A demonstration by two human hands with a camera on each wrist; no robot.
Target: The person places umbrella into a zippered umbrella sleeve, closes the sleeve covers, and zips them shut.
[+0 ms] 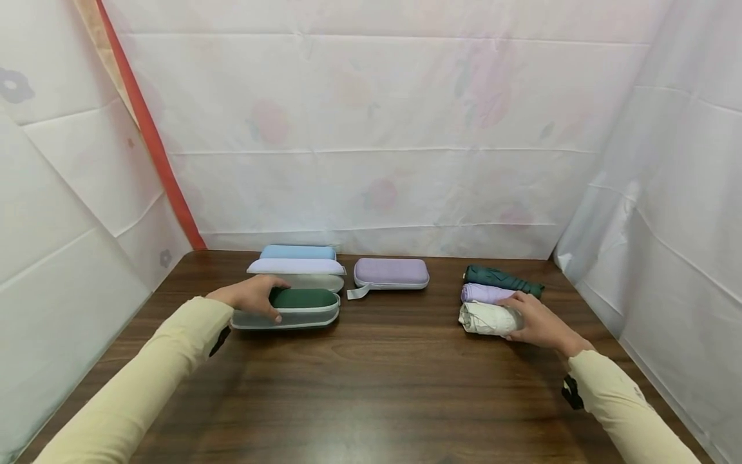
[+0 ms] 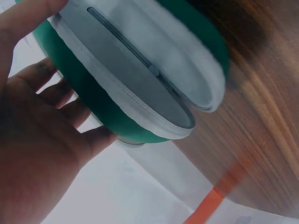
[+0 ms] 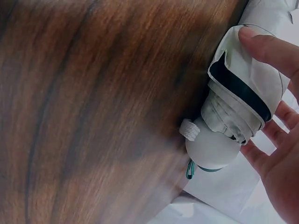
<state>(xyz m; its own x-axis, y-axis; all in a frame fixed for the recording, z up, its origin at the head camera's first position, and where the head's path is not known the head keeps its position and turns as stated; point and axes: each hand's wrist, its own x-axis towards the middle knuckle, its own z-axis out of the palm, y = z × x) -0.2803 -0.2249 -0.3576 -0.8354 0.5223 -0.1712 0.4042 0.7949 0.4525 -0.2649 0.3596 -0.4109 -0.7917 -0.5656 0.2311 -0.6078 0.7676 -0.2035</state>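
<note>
My left hand (image 1: 250,297) grips a dark green zip case (image 1: 305,298) at its left end, thumb on the near side. In the left wrist view the case (image 2: 88,86) gapes along its zip, showing a pale grey lining; I see nothing inside. On the right, my right hand (image 1: 543,324) holds a white folded umbrella (image 1: 484,318) by its right part. The right wrist view shows its rounded handle (image 3: 213,147) and wrapped canopy, with the thumb on one side and fingers on the other. A lilac folded umbrella (image 1: 484,293) and a dark green one (image 1: 498,278) lie just behind it.
Behind the green case lie a grey case (image 1: 313,282), a pale lavender case (image 1: 295,266) and a blue case (image 1: 298,252). A purple case (image 1: 391,272) with a strap sits mid-table. Pale cloth (image 1: 371,129) hangs around the wooden table (image 1: 371,386).
</note>
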